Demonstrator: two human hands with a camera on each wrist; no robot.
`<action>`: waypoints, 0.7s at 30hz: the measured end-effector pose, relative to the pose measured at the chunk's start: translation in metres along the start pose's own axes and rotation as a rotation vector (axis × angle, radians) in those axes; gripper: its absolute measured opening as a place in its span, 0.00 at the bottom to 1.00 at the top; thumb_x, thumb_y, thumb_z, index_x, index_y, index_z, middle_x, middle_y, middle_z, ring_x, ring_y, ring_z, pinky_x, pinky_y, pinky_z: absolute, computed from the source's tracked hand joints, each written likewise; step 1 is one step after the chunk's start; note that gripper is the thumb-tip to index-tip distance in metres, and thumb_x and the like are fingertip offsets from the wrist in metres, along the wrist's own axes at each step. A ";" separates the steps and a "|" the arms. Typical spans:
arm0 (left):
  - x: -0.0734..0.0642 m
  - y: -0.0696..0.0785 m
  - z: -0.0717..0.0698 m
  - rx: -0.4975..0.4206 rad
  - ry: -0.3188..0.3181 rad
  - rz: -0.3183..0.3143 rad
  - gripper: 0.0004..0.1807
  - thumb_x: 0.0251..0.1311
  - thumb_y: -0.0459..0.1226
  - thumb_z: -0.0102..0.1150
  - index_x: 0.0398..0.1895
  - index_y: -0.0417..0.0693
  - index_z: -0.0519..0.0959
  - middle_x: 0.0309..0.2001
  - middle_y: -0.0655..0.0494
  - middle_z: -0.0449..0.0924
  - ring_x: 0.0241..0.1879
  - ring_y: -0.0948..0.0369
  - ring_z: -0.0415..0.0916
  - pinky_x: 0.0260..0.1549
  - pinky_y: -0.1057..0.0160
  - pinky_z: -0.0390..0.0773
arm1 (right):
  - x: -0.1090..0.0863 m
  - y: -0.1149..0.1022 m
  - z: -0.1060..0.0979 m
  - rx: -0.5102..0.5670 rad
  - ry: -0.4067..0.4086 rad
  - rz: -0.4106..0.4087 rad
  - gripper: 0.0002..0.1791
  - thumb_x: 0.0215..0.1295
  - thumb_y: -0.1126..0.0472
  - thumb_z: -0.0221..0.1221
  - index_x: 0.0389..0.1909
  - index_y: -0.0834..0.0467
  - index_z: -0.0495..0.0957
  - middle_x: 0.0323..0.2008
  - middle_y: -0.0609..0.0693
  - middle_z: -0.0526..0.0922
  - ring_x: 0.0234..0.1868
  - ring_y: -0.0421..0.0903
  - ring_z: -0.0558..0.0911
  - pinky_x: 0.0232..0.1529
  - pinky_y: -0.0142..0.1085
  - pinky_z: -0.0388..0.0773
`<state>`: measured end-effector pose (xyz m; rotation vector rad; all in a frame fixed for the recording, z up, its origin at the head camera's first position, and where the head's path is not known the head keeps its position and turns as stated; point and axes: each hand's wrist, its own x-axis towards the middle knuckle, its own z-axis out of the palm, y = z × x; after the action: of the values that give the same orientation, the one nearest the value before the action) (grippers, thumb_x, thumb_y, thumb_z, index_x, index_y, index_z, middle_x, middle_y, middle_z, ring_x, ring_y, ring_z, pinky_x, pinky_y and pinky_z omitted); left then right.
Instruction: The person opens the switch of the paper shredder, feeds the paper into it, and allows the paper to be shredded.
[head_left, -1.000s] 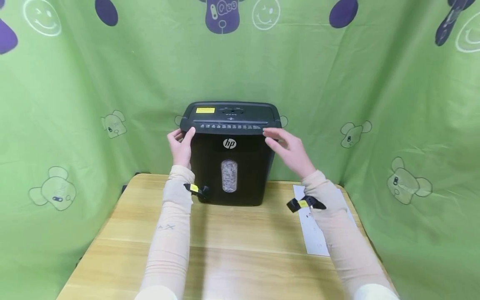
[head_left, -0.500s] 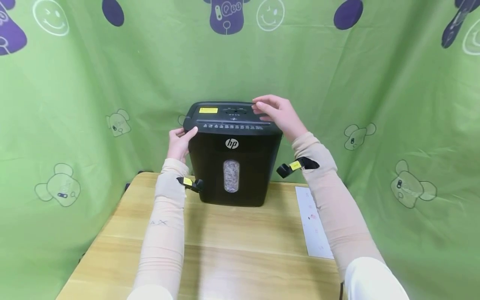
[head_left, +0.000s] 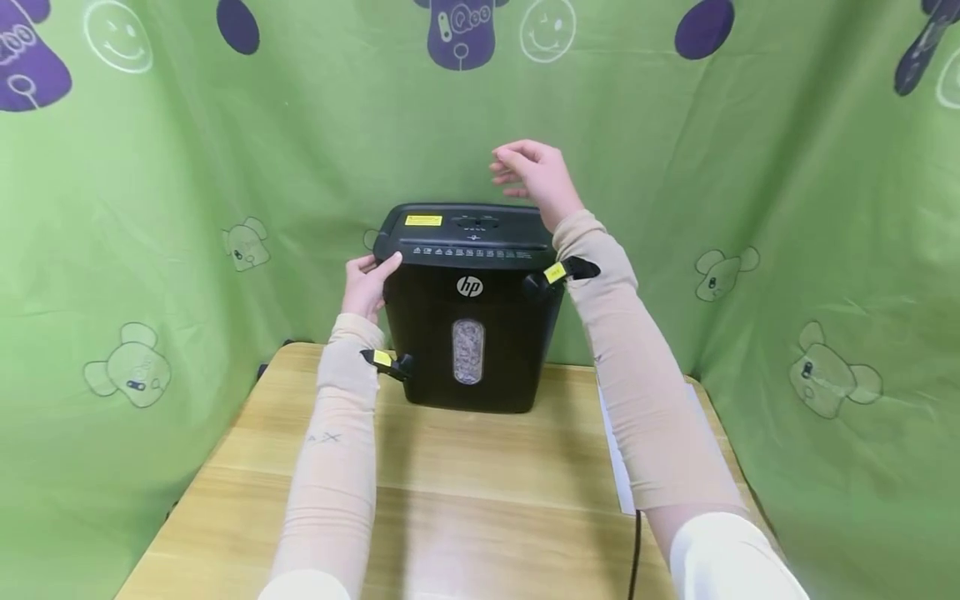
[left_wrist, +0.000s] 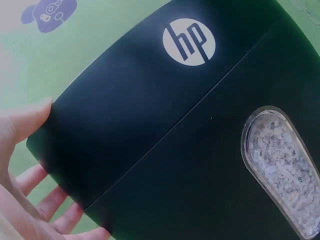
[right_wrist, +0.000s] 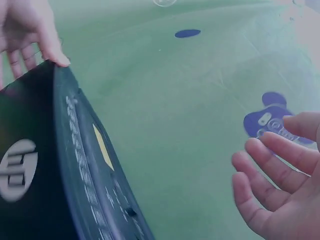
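A black HP paper shredder (head_left: 510, 333) stands upright at the back of the table, with shredded paper (left_wrist: 285, 160) behind its clear front window. My left hand (head_left: 365, 283) grips its upper left corner. In the left wrist view the thumb (left_wrist: 32, 120) lies at the top edge while the fingers reach round the side. Above the shredder's right half, my right hand (head_left: 540, 179) is raised in the air. The right wrist view shows that hand's fingers (right_wrist: 265, 160) loosely bent, with nothing in them.
A white sheet (head_left: 617, 458) lies at the right of the wooden table (head_left: 480, 467), partly under my right forearm. A dark cord (head_left: 636, 554) hangs by that forearm. Green patterned curtain (head_left: 300, 125) encloses the back and sides.
My right hand has risen from the shredder's upper right front edge, past its top, to the air above it. The left hand keeps its grip on the left corner.
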<state>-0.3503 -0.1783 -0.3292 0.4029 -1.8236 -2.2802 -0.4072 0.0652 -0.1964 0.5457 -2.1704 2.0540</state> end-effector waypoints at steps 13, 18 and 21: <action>-0.005 -0.011 0.016 -0.025 -0.028 -0.014 0.39 0.57 0.44 0.67 0.68 0.49 0.57 0.68 0.49 0.64 0.59 0.52 0.72 0.61 0.52 0.71 | 0.028 0.054 -0.001 0.279 0.277 0.449 0.18 0.70 0.60 0.56 0.55 0.65 0.76 0.24 0.50 0.82 0.17 0.40 0.76 0.20 0.27 0.74; -0.010 -0.015 0.013 -0.018 -0.024 -0.022 0.39 0.57 0.44 0.67 0.67 0.50 0.58 0.67 0.50 0.64 0.58 0.52 0.72 0.61 0.52 0.71 | 0.029 0.069 0.002 0.261 0.305 0.477 0.19 0.69 0.66 0.53 0.57 0.71 0.73 0.15 0.51 0.76 0.12 0.40 0.72 0.15 0.27 0.73; -0.012 -0.014 0.010 -0.019 -0.009 0.000 0.38 0.57 0.44 0.67 0.67 0.50 0.58 0.66 0.50 0.65 0.57 0.54 0.72 0.60 0.53 0.71 | 0.031 0.069 0.007 0.168 0.261 0.455 0.16 0.66 0.69 0.53 0.51 0.73 0.75 0.12 0.50 0.75 0.10 0.39 0.71 0.13 0.26 0.72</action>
<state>-0.3425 -0.1620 -0.3394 0.3906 -1.8045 -2.3018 -0.4570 0.0540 -0.2526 -0.2253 -2.1201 2.3743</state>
